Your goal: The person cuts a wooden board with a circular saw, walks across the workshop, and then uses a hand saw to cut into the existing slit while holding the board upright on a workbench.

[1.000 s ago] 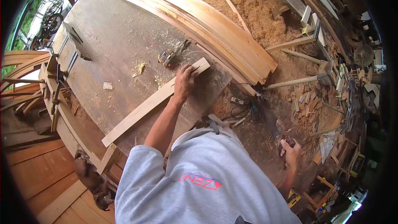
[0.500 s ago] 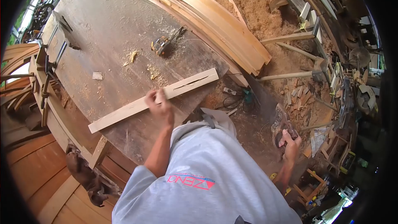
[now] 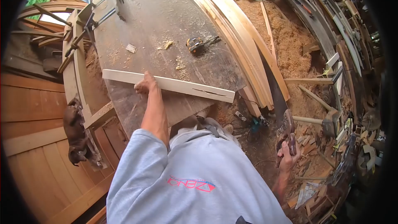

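My left hand (image 3: 145, 85) grips a long pale wooden strip (image 3: 178, 86) near its middle. The strip lies across the near end of a big dark curved board (image 3: 166, 20), and a split shows close to its right end. My right hand (image 3: 287, 154) is closed on the wooden handle of a handsaw (image 3: 285, 129) down at my right side. The saw's dark blade points up and away, along the edge of the stacked planks.
A small tool (image 3: 195, 44) and scraps of shavings lie on the dark board. Curved pale planks (image 3: 232, 33) are stacked to its right, beside a sawdust heap (image 3: 290, 37). A mallet (image 3: 327, 120) lies on the floor. A brown dog (image 3: 74, 128) lies on the wooden deck at left.
My left hand slid from the strip's split end to its middle and swung the strip across the board's near end. My right hand lifted the saw higher.
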Motion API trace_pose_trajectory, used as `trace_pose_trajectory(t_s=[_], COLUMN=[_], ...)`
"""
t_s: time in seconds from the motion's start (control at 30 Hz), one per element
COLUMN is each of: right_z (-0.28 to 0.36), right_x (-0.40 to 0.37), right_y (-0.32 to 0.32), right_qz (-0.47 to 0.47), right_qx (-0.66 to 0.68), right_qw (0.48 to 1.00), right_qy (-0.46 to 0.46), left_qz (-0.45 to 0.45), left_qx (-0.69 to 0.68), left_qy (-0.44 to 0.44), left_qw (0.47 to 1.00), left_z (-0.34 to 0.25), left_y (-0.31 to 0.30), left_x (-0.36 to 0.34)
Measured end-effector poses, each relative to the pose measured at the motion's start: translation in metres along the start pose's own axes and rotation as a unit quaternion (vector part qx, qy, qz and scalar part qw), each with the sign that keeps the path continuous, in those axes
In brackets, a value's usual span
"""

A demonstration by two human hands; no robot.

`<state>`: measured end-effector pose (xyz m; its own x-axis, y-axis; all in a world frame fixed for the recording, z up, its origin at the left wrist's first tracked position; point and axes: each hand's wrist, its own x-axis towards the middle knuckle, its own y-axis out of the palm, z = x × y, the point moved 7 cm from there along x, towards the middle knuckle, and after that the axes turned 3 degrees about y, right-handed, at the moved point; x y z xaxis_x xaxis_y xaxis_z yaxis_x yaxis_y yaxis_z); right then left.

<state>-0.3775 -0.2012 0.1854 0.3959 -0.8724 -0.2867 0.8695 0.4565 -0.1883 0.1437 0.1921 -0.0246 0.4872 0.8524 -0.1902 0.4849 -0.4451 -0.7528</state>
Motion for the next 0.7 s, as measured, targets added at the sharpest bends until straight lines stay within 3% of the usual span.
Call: trace_pose_trajectory(t_s=[0.03,0.1,0.17,0.23,0.3,0.37,0.43,0.5,0.57,0.63,0.7], right_z=[0.002,0.023,0.049,0.046,0.033,0.037,0.054,0.080,0.093,0.097,0.087], right_x=[-0.005,-0.017,-0.026,-0.031,-0.035,-0.032,-0.032,-0.039,-0.042,-0.041,-0.041], right_y=[-0.009,-0.020,-0.021,-0.032,-0.049,-0.058,-0.076,-0.092,-0.113,-0.122,-0.125], right_qz=[-0.001,0.017,0.035,0.037,0.037,0.045,0.064,0.071,0.092,0.106,0.098], right_qx=[0.012,-0.139,-0.171,-0.153,-0.124,-0.151,-0.159,-0.167,-0.198,-0.228,-0.240], right_qw=[1.000,0.982,0.975,0.978,0.983,0.971,0.975,0.975,0.960,0.942,0.953], right_qy=[-0.002,-0.127,-0.141,-0.138,-0.132,-0.178,-0.141,-0.127,-0.177,-0.221,-0.157], left_qz=[-0.011,-0.009,0.020,0.074,0.052,0.070,0.094,0.123,0.091,0.130,0.134], left_qx=[-0.085,-0.179,-0.329,-0.446,-0.548,-0.582,-0.540,-0.485,-0.416,-0.365,-0.357], left_qy=[0.049,0.112,0.139,0.257,0.361,0.361,0.455,0.492,0.532,0.529,0.539], left_qw=[0.995,0.977,0.934,0.854,0.753,0.725,0.702,0.712,0.732,0.755,0.751], left_z=[0.004,-0.033,-0.093,-0.152,-0.206,-0.247,-0.289,-0.311,-0.325,-0.338,-0.345], left_y=[0.026,0.026,-0.050,-0.091,-0.129,-0.172,-0.186,-0.208,-0.203,-0.186,-0.183], left_x=[0.027,0.017,-0.036,-0.057,-0.075,-0.113,-0.119,-0.148,-0.157,-0.157,-0.165])
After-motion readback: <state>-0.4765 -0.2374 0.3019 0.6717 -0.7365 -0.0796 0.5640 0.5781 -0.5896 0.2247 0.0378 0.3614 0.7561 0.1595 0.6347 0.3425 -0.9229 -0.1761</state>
